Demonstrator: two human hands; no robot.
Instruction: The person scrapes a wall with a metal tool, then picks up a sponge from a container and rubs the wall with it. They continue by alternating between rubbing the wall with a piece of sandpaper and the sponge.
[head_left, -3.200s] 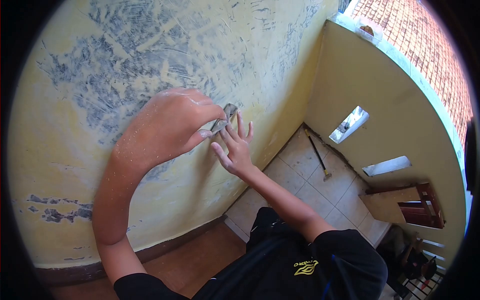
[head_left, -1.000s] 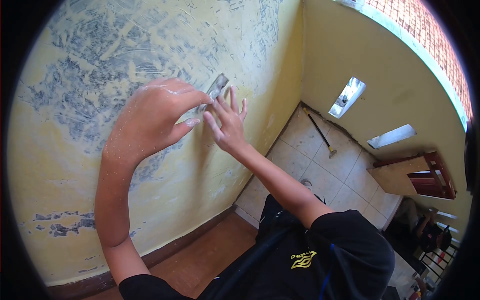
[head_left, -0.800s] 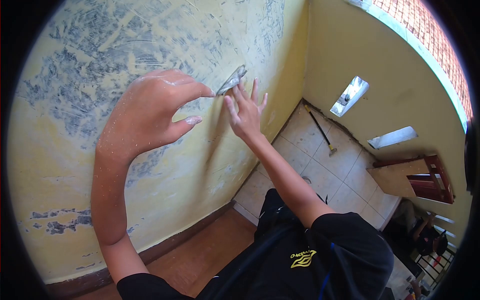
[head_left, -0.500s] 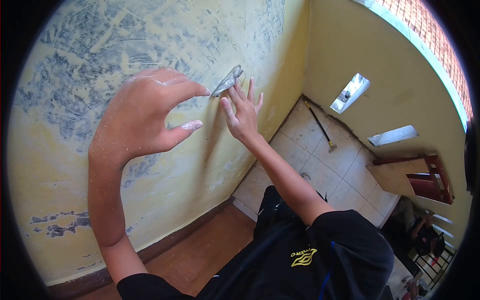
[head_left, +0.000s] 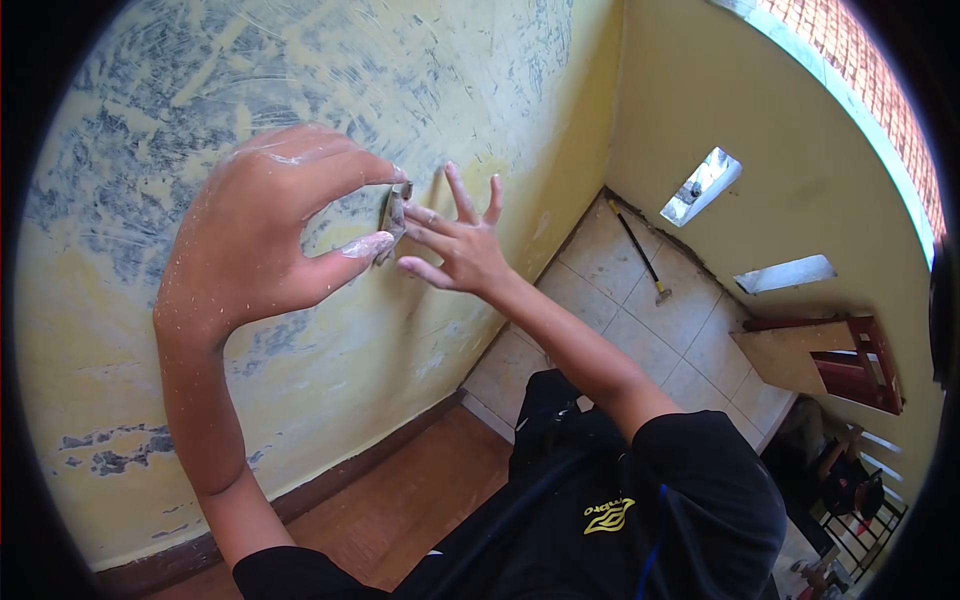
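Note:
A small folded grey sheet [head_left: 394, 212], which looks like sandpaper, is at the yellow wall [head_left: 330, 400]. My left hand [head_left: 270, 220] grips it across its ends between thumb and forefinger, with white dust on the fingers. My right hand [head_left: 465, 250] is open to the right of it, fingers spread, the forefinger tip right at the sheet's edge. Behind my hands the wall is scratched, with patchy grey areas showing through the paint.
A hammer-like tool with a long dark handle [head_left: 640, 250] lies on the tiled floor by the far wall. A wooden frame [head_left: 855, 365] leans against the right wall. A person [head_left: 850, 485] is at lower right near a metal rack [head_left: 865, 535]. Narrow openings pierce the far wall.
The grey sheet has moved left and down, from my right fingers into my left thumb and forefinger. My right hand has shifted down and its fingers have spread.

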